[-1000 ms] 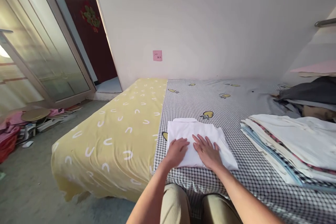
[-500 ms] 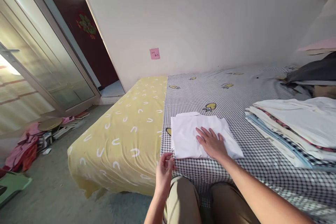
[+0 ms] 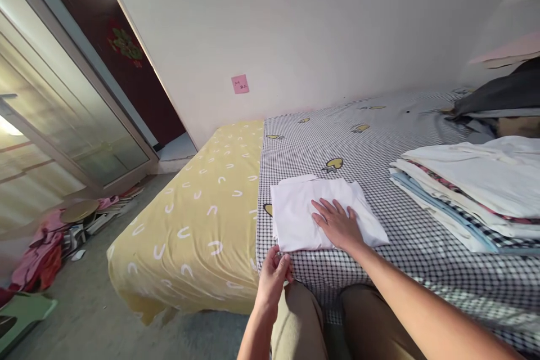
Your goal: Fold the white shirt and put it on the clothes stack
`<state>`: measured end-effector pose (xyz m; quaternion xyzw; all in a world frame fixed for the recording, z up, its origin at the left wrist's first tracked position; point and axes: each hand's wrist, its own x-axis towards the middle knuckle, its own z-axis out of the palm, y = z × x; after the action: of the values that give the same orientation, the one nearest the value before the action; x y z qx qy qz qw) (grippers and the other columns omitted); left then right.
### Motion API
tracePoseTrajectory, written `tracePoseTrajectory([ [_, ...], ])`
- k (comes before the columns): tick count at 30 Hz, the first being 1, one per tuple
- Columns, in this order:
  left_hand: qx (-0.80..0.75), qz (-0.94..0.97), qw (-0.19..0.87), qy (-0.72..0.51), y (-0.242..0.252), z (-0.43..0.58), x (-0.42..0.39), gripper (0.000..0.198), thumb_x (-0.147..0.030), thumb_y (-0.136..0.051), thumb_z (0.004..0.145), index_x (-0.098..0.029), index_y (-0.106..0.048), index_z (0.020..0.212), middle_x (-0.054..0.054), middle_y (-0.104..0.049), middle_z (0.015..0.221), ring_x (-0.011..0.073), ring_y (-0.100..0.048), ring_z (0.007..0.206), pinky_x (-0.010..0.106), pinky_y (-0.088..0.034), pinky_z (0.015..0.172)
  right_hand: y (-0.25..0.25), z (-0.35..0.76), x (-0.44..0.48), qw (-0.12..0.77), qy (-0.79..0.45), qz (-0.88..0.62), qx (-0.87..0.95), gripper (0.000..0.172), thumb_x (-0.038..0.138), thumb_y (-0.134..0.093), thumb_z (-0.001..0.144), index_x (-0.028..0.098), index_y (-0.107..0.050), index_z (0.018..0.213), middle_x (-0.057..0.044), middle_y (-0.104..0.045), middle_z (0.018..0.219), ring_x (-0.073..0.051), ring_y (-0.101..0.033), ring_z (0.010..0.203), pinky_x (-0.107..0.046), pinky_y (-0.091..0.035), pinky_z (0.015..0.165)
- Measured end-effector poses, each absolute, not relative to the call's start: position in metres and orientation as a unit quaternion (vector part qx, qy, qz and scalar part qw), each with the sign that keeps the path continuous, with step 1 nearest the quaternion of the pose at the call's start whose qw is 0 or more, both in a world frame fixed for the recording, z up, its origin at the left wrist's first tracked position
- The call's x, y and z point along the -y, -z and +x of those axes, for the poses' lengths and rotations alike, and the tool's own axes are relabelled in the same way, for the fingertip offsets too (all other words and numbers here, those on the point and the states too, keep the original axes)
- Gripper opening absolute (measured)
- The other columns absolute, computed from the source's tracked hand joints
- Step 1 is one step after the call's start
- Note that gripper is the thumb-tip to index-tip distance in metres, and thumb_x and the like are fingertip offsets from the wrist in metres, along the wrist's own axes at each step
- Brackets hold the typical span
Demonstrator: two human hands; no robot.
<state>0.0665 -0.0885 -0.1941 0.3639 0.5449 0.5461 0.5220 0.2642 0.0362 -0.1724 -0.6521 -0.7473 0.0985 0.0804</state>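
Observation:
A white folded garment [image 3: 295, 214] lies flat on the checked sheet near the bed's front edge. My right hand [image 3: 340, 225] rests palm down on its middle, fingers spread, holding nothing. Close by the garment's front left corner is my left hand [image 3: 275, 271], its fingers loosely curled and the thumb apart from them. I see no cloth between those fingers, and whether they touch the corner is hard to tell.
On the right stands a stack of folded clothes [image 3: 464, 197], with dark clothing [image 3: 498, 95] behind it. A yellow patterned sheet [image 3: 198, 225] covers the bed's left part. Pink cloth [image 3: 42, 253] and a green stool [image 3: 27, 312] are on the floor at left.
My left hand has shifted slightly right, closer under the garment's front left corner. My right hand stays flat on the garment. The view has turned a little.

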Motion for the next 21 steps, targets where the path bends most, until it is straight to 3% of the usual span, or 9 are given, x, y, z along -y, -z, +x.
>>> tracePoseTrajectory([
  [5,-0.556,0.378,0.514,-0.532,0.194,0.071,0.074,0.070,-0.088,-0.068,0.064,-0.020,-0.060,0.078,-0.001,-0.066,0.061,0.0101,-0.054,0.045,0.024,-0.042,0.050,0.173,0.264,-0.037,0.091,-0.096,-0.648,0.750,0.057,0.052,-0.023,0.108,0.041,-0.036,0.162,0.006,-0.032,0.172,-0.030,-0.022,0.159,-0.062,-0.017,0.124],
  [11,-0.591,0.364,0.468,-0.547,0.194,0.072,0.062,0.070,-0.090,-0.071,0.057,-0.023,-0.052,0.060,-0.003,-0.057,0.047,0.0104,-0.048,0.038,0.025,-0.038,0.044,0.176,0.265,-0.040,0.109,-0.101,-0.643,0.752,0.058,0.056,-0.023,0.107,0.041,-0.036,0.162,0.005,-0.033,0.171,-0.031,-0.022,0.158,-0.063,-0.016,0.125],
  [16,-0.607,0.331,0.434,-0.578,0.198,0.077,0.063,0.070,-0.091,-0.069,0.058,-0.023,-0.049,0.053,-0.006,-0.046,0.041,0.0088,-0.041,0.036,0.024,-0.035,0.041,0.179,0.266,-0.041,0.115,-0.103,-0.642,0.751,0.058,0.057,-0.023,0.107,0.043,-0.036,0.162,0.005,-0.035,0.170,-0.031,-0.022,0.159,-0.063,-0.015,0.125],
  [21,-0.612,0.294,0.414,-0.606,0.204,0.086,0.066,0.067,-0.087,-0.070,0.060,-0.024,-0.048,0.056,-0.007,-0.045,0.042,0.0082,-0.039,0.036,0.023,-0.032,0.039,0.179,0.265,-0.041,0.119,-0.100,-0.640,0.752,0.058,0.057,-0.023,0.107,0.043,-0.037,0.161,0.004,-0.035,0.170,-0.032,-0.023,0.158,-0.063,-0.016,0.124],
])
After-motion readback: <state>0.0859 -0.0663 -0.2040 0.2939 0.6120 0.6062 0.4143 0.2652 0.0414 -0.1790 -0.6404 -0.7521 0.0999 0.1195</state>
